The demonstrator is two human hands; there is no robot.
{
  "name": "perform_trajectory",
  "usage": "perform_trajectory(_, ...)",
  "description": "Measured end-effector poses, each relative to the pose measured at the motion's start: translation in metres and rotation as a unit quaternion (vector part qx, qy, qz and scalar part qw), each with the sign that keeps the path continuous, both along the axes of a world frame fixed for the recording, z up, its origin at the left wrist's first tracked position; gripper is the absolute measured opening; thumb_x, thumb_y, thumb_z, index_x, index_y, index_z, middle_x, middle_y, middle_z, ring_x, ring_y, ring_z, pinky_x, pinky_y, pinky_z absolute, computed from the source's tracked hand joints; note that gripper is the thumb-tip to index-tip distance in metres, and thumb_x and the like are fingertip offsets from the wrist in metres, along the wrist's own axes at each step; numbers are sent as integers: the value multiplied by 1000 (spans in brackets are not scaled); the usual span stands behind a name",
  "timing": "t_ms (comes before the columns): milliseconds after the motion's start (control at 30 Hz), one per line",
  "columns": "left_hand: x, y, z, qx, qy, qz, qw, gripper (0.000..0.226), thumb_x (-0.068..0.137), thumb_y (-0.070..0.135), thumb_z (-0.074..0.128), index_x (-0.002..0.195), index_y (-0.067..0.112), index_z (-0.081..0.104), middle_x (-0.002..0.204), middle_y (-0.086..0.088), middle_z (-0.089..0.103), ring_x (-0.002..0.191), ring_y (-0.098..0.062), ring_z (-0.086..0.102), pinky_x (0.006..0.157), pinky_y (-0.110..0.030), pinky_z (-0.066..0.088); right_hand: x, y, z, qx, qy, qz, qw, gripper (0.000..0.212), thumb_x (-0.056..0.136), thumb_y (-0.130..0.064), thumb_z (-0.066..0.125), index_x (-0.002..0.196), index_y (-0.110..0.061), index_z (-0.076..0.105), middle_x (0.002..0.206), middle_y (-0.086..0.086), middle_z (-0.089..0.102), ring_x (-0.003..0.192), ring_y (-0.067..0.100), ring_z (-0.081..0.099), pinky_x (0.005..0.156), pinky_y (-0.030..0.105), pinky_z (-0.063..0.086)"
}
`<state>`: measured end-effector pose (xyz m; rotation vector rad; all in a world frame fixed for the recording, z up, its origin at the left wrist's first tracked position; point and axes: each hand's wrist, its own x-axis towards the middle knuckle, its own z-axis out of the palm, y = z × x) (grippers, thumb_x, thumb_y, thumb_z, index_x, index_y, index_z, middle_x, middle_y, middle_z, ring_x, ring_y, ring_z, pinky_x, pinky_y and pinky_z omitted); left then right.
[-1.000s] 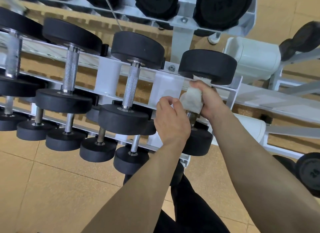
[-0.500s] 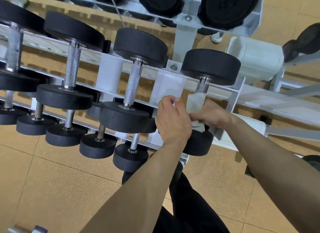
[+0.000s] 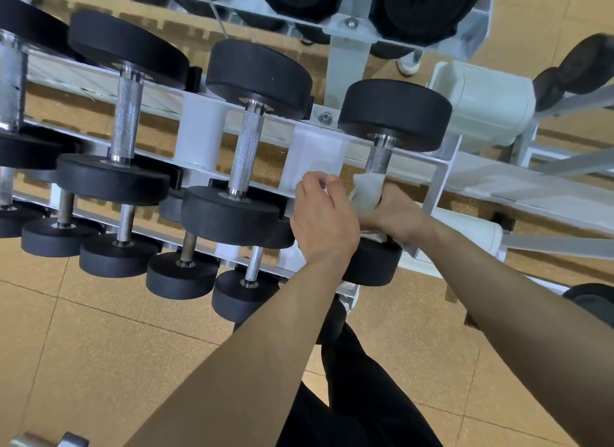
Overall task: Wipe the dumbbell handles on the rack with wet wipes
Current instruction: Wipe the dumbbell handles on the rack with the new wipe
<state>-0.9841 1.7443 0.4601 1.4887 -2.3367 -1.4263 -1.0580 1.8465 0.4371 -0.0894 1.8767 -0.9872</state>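
A white-painted steel rack (image 3: 443, 180) with sloping tiers carries rows of black, round-headed dumbbells. At the right end of its middle tier, just inside the end bracket, lies the dumbbell (image 3: 395, 114) under the hands. One black head rests at the back rail and the other at the front edge, nearest the person. Its knurled steel handle (image 3: 379, 159) spans the gap between the rails.

The right hand (image 3: 397, 215) is clenched round the lower half of that handle, close to the front head. It grasps a crumpled white wet wipe (image 3: 365, 194) against the metal. Folds of the wet wipe stick out above the fist and a corner shows below it. The upper half of the handle is bare.

The left hand (image 3: 324, 217) sits just beside the right hand at the front rail. Its fingers (image 3: 315, 180) are curled at the edge of a white cross plate of the rack; whether they grip the plate cannot be told.

Further left on the same tier lies a neighbouring dumbbell (image 3: 247, 150) with its knurled bar uncovered. Smaller black dumbbells (image 3: 179, 273) line the front edge of the lower tier. A larger black dumbbell (image 3: 425, 11) sits at the right end of the upper tier. Tan speckled floor tiles (image 3: 83, 347) lie below the rack, and the person's dark trousers (image 3: 365, 396) show between the forearms.
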Motion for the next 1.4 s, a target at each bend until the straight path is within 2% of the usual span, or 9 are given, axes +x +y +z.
perform_trajectory(167,0,1,0,1,0,7,1000,17,105,35,36,103,26,49,107,7,55,98,-21,54,97,-49,43,-16,-21,-8,-38,-15,-243,969,23,78,-21,87,95,-17,71,80,-7,75,72,8,73,54,23,52)
perform_trajectory(300,0,1,-2,-3,2,8,1000,20,105,36,36,103,25,52,107,6,57,97,-21,54,96,-49,44,-33,-38,-8,-158,-123,-435,878,24,82,-12,83,102,-10,70,85,4,77,82,22,76,78,43,63)
perform_trajectory(467,0,1,-4,-4,0,5,1000,18,105,36,35,101,26,50,106,6,57,95,-21,54,94,-47,44,-15,-26,-16,-201,-284,-330,877,26,92,-22,68,67,-14,71,64,3,60,60,14,56,60,25,51)
perform_trajectory(567,1,0,-5,-9,0,0,1000,20,106,35,36,103,23,51,104,8,54,94,-20,52,93,-45,43,-1,-14,-10,-107,-180,-196,958,9,88,-17,76,84,-10,72,78,10,69,72,18,66,66,27,56)
perform_trajectory(700,0,-1,-6,-9,5,-7,1000,24,106,34,36,109,19,55,104,7,54,93,-19,51,90,-41,43,11,-17,2,-12,-24,-165,986,20,77,-26,88,87,-16,74,74,-5,75,66,6,70,61,20,55)
perform_trajectory(967,4,-6,1,30,-4,-51,998,33,104,42,36,116,18,56,117,0,60,107,-26,55,97,-45,41,30,-13,27,71,166,-401,898,18,98,-21,63,81,-16,65,87,9,71,87,30,68,78,39,55)
perform_trajectory(1200,32,-41,48,285,65,-139,946,37,87,50,49,102,19,63,99,3,66,93,-19,61,77,-32,47,84,-46,91,-76,69,-412,905,14,89,0,67,98,-8,73,101,17,76,96,32,74,87,44,61)
perform_trajectory(1267,51,-67,68,289,75,-163,940,24,88,35,60,99,13,63,89,0,66,81,-18,63,65,-28,51,108,-64,105,-120,34,-423,897,22,89,4,66,110,-1,71,107,20,75,100,35,74,87,46,61)
perform_trajectory(1400,90,-131,90,215,64,-193,955,29,84,29,72,106,12,63,102,-5,70,92,-23,67,84,-40,57,156,-108,135,-161,2,-420,893,25,88,8,68,112,-2,70,104,17,77,93,29,75,74,36,62)
